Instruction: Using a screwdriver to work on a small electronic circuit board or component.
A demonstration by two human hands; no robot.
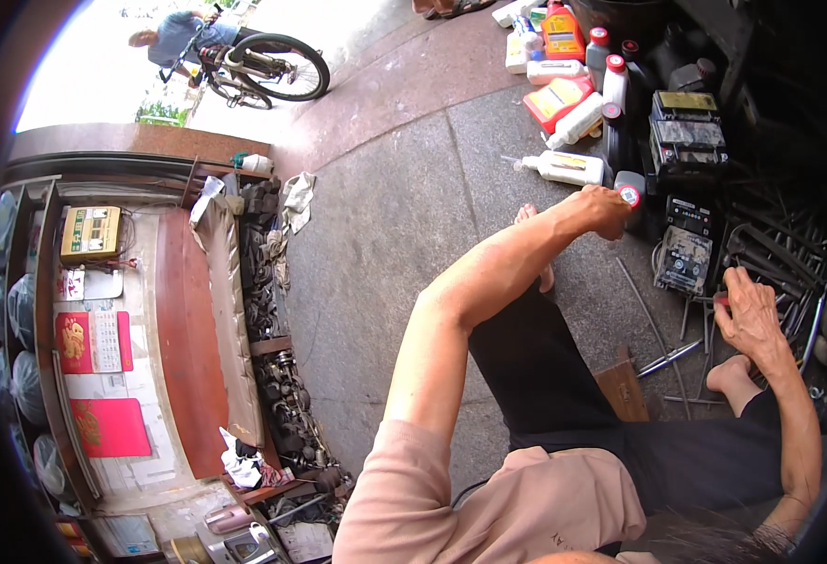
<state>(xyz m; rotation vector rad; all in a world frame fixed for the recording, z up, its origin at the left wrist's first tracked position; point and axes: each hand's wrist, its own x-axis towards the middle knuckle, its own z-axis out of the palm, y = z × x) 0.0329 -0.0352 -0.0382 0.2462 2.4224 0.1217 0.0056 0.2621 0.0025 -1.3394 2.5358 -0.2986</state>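
With its arm stretched forward, my left hand [604, 211] is closed at the near side of a grey plastic bottle [629, 181] with a red-and-white round top. Its fingertips are partly hidden against the bottle. My right hand [750, 312] hangs over the edge of a heap of metal rods and tools [778, 252], fingers curled toward the thumb. A small reddish bit shows by that thumb, too small to name. Between the hands stands a dark box-shaped battery [686, 246]. A white bottle with a thin spout [569, 168] lies just beyond my left hand.
Red jugs [562, 34] and several bottles crowd the far right, beside another battery [688, 132]. Loose rods [669, 358] and a brown board [623, 387] lie near my feet. Metal parts [291, 399] line the left bench. Outside, a person stands by a bicycle [268, 68].
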